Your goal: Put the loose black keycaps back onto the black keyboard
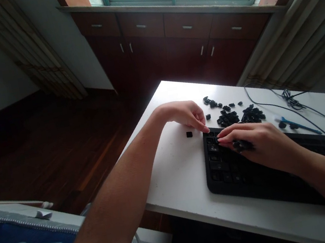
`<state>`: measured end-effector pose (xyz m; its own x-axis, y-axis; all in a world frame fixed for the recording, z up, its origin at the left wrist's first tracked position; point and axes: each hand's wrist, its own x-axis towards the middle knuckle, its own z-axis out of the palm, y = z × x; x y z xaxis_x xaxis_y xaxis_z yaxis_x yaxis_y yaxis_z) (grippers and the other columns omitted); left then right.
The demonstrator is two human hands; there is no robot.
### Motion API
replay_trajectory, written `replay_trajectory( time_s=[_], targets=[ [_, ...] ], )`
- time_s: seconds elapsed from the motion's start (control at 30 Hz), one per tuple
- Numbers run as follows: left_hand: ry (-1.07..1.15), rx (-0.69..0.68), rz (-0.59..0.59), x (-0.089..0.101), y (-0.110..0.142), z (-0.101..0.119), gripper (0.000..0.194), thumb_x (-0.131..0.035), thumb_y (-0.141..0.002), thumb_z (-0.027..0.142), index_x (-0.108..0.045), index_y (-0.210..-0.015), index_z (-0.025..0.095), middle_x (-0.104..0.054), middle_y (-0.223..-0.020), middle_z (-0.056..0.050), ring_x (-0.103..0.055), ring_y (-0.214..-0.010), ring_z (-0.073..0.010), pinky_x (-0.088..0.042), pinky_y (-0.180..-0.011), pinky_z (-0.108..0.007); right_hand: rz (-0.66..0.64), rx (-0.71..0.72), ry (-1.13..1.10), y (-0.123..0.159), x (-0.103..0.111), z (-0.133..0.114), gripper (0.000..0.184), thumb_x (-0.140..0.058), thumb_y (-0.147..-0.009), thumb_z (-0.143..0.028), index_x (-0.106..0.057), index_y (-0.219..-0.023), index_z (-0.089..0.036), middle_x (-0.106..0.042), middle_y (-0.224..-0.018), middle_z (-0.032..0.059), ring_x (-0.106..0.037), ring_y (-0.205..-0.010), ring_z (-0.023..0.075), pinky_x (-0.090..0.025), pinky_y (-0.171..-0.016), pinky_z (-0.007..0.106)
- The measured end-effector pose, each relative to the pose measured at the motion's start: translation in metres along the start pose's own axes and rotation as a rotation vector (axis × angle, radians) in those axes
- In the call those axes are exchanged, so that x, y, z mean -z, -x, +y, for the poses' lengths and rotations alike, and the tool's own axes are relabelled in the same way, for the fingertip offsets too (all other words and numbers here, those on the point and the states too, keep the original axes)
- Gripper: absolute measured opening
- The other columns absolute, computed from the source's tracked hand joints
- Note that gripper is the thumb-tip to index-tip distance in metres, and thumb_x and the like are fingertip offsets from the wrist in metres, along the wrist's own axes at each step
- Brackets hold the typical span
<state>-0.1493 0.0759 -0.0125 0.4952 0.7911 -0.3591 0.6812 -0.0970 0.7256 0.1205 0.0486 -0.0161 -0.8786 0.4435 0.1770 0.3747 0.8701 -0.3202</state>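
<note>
A black keyboard [222, 186] lies on the white table, with keycaps in place at its left end and darker bare stretches farther right. My left hand [184, 114] bends over the keyboard's far left corner, its thumb tip on the edge and its other fingers curled behind. My right hand [254, 137] is over the upper left keys, thumb and forefinger pinched together at the top row. Dark keycaps [243, 145] show beneath its curled fingers. What sits right between the fingertips is hidden. A single black keycap [189, 134] lies left of the keyboard.
Behind the keyboard is a pile of loose black keycaps [252, 114], with several more scattered around. A blue tool [300, 125] and a coiled black cable [291, 98] lie at the right. The white table [172, 181] ends at the left, above a dark wooden floor.
</note>
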Motion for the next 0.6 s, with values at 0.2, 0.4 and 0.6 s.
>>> replay_trajectory(
  time_s=[0.2, 0.4, 0.6],
  targets=[
    [-0.010, 0.010, 0.017, 0.000, -0.001, 0.000, 0.050, -0.081, -0.060, 0.059, -0.076, -0.091, 0.020, -0.073, -0.092, -0.006, -0.061, -0.082, -0.0195, -0.043, -0.067, -0.027, 0.102, -0.086, -0.154, -0.001, 0.003, -0.007, 0.014, -0.067, -0.091, -0.034, -0.070, -0.100, -0.025, -0.073, -0.097, 0.0022, -0.069, -0.079, 0.0182, -0.055, -0.071, 0.032],
    [0.019, -0.019, -0.005, 0.001, 0.001, -0.002, 0.051, -0.079, -0.065, 0.061, -0.076, -0.096, 0.019, -0.072, -0.093, -0.007, -0.061, -0.083, -0.0188, -0.044, -0.069, -0.027, 0.437, -0.233, -1.035, -0.030, 0.007, -0.025, 0.052, -0.058, -0.094, -0.039, -0.035, -0.051, -0.023, -0.030, -0.046, -0.0044, -0.034, -0.041, 0.0104, -0.031, -0.039, 0.028],
    [0.167, -0.017, 0.040, 0.004, 0.002, -0.011, 0.051, -0.076, -0.071, 0.059, -0.075, -0.098, 0.016, -0.070, -0.093, -0.008, -0.060, -0.083, -0.0178, -0.048, -0.075, -0.029, 0.568, -0.036, -1.231, -0.066, 0.012, -0.040, 0.057, -0.056, -0.094, -0.028, -0.026, -0.046, -0.022, -0.022, -0.041, -0.0058, -0.025, -0.034, 0.0079, -0.021, -0.036, 0.027]
  ],
)
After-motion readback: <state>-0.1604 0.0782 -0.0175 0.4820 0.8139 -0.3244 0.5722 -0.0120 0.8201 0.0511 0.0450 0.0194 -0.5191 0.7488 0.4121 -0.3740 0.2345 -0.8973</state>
